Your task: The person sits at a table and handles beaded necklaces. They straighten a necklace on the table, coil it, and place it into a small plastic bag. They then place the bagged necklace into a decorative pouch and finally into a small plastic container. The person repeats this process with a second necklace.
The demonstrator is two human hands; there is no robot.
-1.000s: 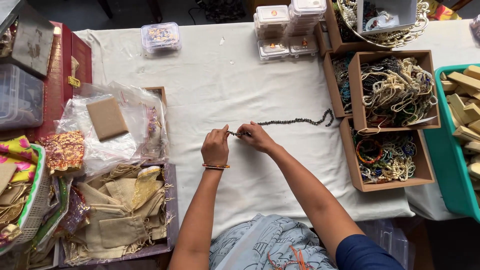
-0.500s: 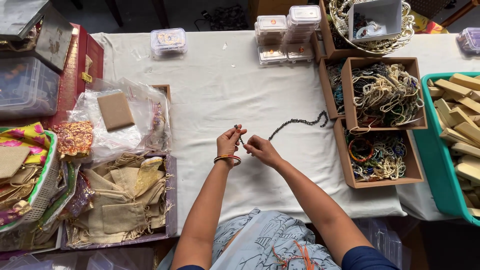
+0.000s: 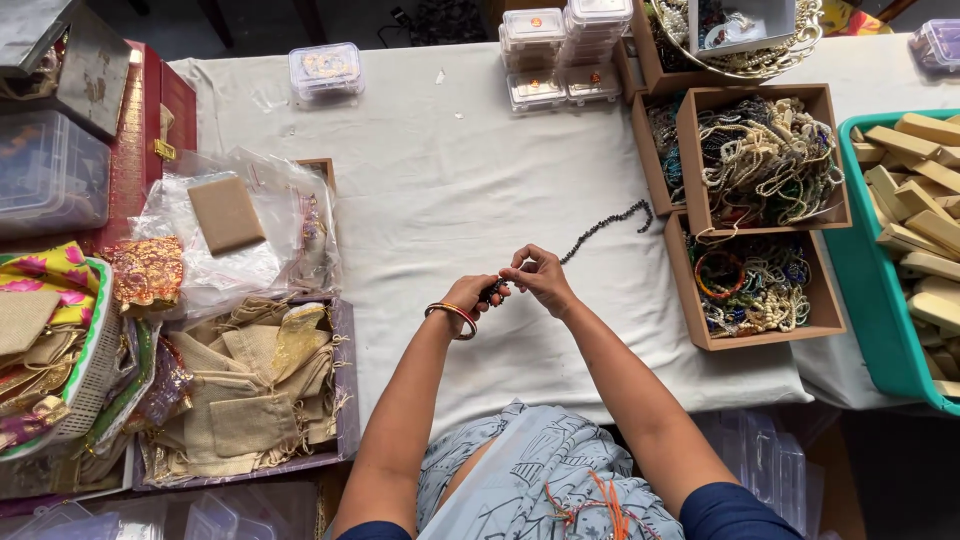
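A long string of small dark beads (image 3: 605, 224) trails across the white tablecloth (image 3: 450, 170) toward the cardboard boxes on the right. Its near end is bunched between both hands in the middle of the table. My left hand (image 3: 470, 297), with bangles on the wrist, is closed around the gathered beads. My right hand (image 3: 540, 277) pinches the strand just to the right of it, fingertips touching the left hand. The far end of the strand lies by the box edge.
Cardboard boxes of beaded bracelets (image 3: 760, 285) and necklaces (image 3: 768, 155) stand at right, beside a teal tray of wooden blocks (image 3: 915, 200). Clear plastic cases (image 3: 560, 50) sit at the back. A tray of cloth pouches (image 3: 240, 395) and plastic bags (image 3: 230, 230) lie at left.
Both hands have drawn nearer to me, gathering the bead strand into the left hand. Less of the strand lies stretched on the cloth than before.
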